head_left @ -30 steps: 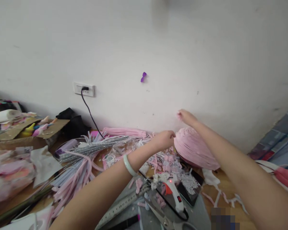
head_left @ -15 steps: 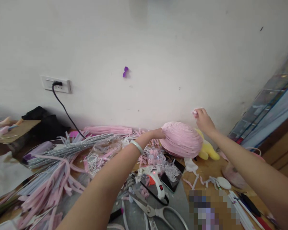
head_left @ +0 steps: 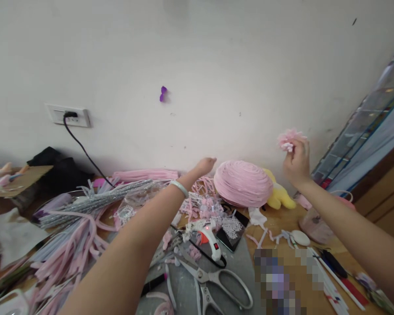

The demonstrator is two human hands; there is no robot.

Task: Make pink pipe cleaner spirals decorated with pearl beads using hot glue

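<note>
My right hand [head_left: 297,162] is raised above the table's right side, fingers closed on a small pink fuzzy flower [head_left: 288,139]. My left hand [head_left: 204,166] reaches toward the wall, fingers stretched out and holding nothing, just left of a large pink round wound piece [head_left: 243,183]. A pale bangle sits on my left wrist. Under the left forearm lie small pink flowers and beads [head_left: 206,208].
A white glue gun [head_left: 211,239] with a red light lies beside scissors [head_left: 216,282] and a phone [head_left: 231,231]. Pink and silver pipe cleaners [head_left: 85,218] pile up on the left. A yellow plush toy [head_left: 280,196] sits behind the round piece. A cable runs from the wall socket [head_left: 67,115].
My right hand lifted away to the right with the small pink flower. My left hand let go of the pink round piece and opened. The view shifted right.
</note>
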